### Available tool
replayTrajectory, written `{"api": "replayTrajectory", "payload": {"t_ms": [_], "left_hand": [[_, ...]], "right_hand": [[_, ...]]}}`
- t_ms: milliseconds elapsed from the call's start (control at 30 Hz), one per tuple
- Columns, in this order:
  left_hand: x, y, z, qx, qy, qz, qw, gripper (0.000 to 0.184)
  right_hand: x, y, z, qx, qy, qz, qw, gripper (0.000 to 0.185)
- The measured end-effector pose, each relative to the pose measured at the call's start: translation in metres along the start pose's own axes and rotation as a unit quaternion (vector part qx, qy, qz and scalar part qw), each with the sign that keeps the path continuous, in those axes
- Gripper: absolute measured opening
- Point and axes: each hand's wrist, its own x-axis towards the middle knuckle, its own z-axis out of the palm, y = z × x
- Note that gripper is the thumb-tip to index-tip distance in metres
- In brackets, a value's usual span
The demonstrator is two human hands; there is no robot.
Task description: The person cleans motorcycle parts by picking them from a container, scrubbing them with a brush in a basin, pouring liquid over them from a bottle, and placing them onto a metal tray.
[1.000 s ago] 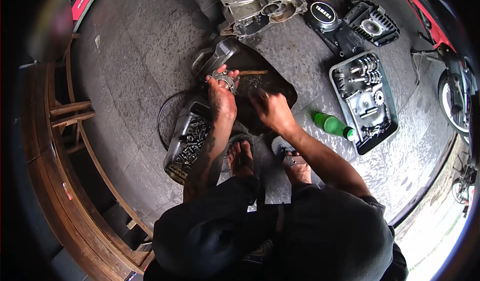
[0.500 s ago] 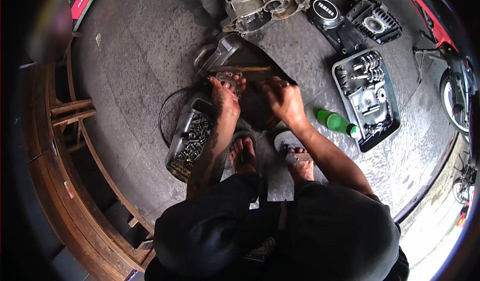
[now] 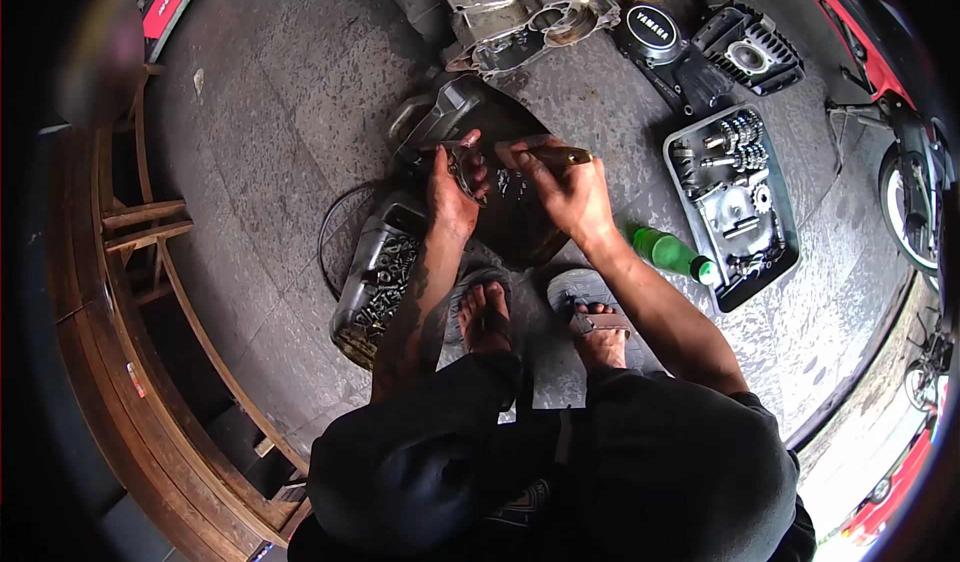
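My left hand (image 3: pixel 455 194) is closed around a small, dark metal part (image 3: pixel 465 170) with a curved edge; the fingers cover much of it. My right hand (image 3: pixel 575 197) grips a brush (image 3: pixel 568 155) by its wooden handle, whose end sticks out to the right past the thumb. The brush's front end points left toward the metal part and is blurred. Both hands are above a dark plastic basin (image 3: pixel 520 232), which has wet, shiny spots inside. Just left of my left forearm stands a tray of bolts (image 3: pixel 388 280).
A green bottle (image 3: pixel 668 252) lies beside a tray (image 3: pixel 688 197) of gears and shafts on the right. Engine casings (image 3: pixel 530 17), a YAMAHA cover (image 3: pixel 652 28) and a finned cylinder part (image 3: pixel 750 54) sit ahead. A wooden bench (image 3: pixel 120 362) runs along the left.
My right hand has turned and now holds the brush; the wooden stick seen lying across the basin is gone from there. My left hand has tilted the metal part more upright.
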Motion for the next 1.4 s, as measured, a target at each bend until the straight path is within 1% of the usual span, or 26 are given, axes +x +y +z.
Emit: {"api": "replayTrajectory", "payload": {"t_ms": [33,100,167,233,267,300,367,433,500,633,667,700,767,833,900,933,967,1000,1067,1133,1200,1233,1300,1333,1367,1400], "left_hand": [[0.001,-0.002,0.004,-0.001,-0.002,0.001,1.0,0.051],[0.002,-0.009,0.008,0.026,0.086,-0.004,0.996,0.058],[0.004,-0.012,0.004,0.027,0.032,0.01,0.999,0.064],[0.006,-0.013,-0.009,-0.022,-0.061,0.034,0.997,0.073],[0.012,-0.016,-0.012,-0.084,-0.074,0.038,0.993,0.072],[0.009,-0.015,-0.007,-0.086,-0.073,0.041,0.993,0.072],[-0.003,-0.002,0.012,-0.084,0.011,0.052,0.995,0.067],[-0.001,0.004,0.013,-0.075,0.042,0.059,0.995,0.064],[0.009,0.005,0.007,-0.098,-0.028,0.106,0.989,0.062],[0.006,0.003,0.009,-0.104,0.028,0.073,0.992,0.062],[0.005,0.0,0.01,-0.104,0.027,0.072,0.992,0.062],[0.003,-0.003,0.009,-0.127,0.005,0.066,0.99,0.06],[0.004,-0.004,0.008,-0.15,-0.016,0.063,0.987,0.059],[0.008,-0.002,0.0,-0.14,0.034,0.072,0.987,0.059],[0.007,-0.002,-0.007,-0.123,0.035,0.078,0.989,0.06],[0.007,-0.002,-0.008,-0.107,0.022,0.084,0.99,0.06],[0.007,-0.004,-0.008,-0.093,0.009,0.09,0.992,0.061],[0.007,-0.007,-0.007,-0.093,0.01,0.087,0.992,0.061],[0.007,-0.016,0.002,-0.11,-0.056,0.096,0.988,0.063],[0.004,-0.022,0.014,-0.142,-0.08,0.08,0.983,0.064],[-0.002,-0.015,0.019,-0.085,0.033,0.091,0.992,0.064],[0.002,-0.014,0.01,0.006,0.068,0.126,0.99,0.064],[0.002,-0.015,0.01,0.037,0.107,0.156,0.981,0.066],[0.001,-0.018,0.006,0.043,0.071,0.154,0.985,0.07],[-0.001,-0.019,0.009,0.028,0.067,0.115,0.991,0.073],[-0.011,-0.014,0.022,0.063,0.101,0.072,0.99,0.074]], "right_hand": [[0.002,-0.002,0.003,-0.001,0.001,-0.001,1.0,0.014],[0.004,-0.003,0.009,0.036,-0.036,-0.004,0.999,0.015],[-0.004,-0.001,0.016,0.025,-0.052,-0.013,0.998,0.016],[-0.014,0.005,0.025,0.001,-0.088,-0.033,0.996,0.021],[-0.019,0.014,0.029,-0.004,-0.09,-0.068,0.994,0.02],[-0.021,0.013,0.025,-0.003,-0.092,-0.069,0.993,0.02],[-0.029,0.008,0.016,-0.026,-0.142,-0.002,0.989,0.018],[-0.042,0.029,0.015,-0.045,-0.146,-0.011,0.988,0.016],[-0.043,0.036,0.009,-0.084,-0.129,-0.001,0.988,0.015],[-0.026,0.008,0.005,-0.019,-0.062,0.016,0.998,0.015],[-0.022,0.007,0.008,-0.017,-0.049,-0.072,0.996,0.016],[-0.02,-0.009,0.01,0.045,-0.052,-0.046,0.997,0.016],[-0.027,0.005,0.019,0.005,-0.102,-0.04,0.994,0.017],[-0.032,0.019,0.021,0.02,-0.074,-0.075,0.994,0.017],[-0.037,0.024,0.01,-0.086,-0.118,0.015,0.989,0.018],[-0.035,0.022,0.005,-0.091,-0.12,0.063,0.987,0.017],[-0.032,0.017,0.005,-0.09,-0.119,0.065,0.987,0.017],[-0.028,0.008,0.006,-0.045,-0.087,0.02,0.995,0.018],[-0.017,-0.002,0.017,0.057,-0.025,-0.069,0.996,0.019],[-0.018,0.004,0.019,0.013,-0.038,-0.04,0.998,0.019],[-0.02,0.011,0.026,-0.076,-0.07,0.003,0.995,0.017],[-0.022,0.015,0.022,-0.121,-0.089,0.008,0.989,0.017],[-0.033,0.029,0.012,-0.141,-0.077,-0.017,0.987,0.015],[-0.038,0.029,0.009,-0.08,-0.05,0.042,0.995,0.014],[-0.035,0.028,0.01,-0.043,-0.024,-0.001,0.999,0.013],[-0.032,0.017,0.013,0.034,-0.002,0.053,0.998,0.014]]}}
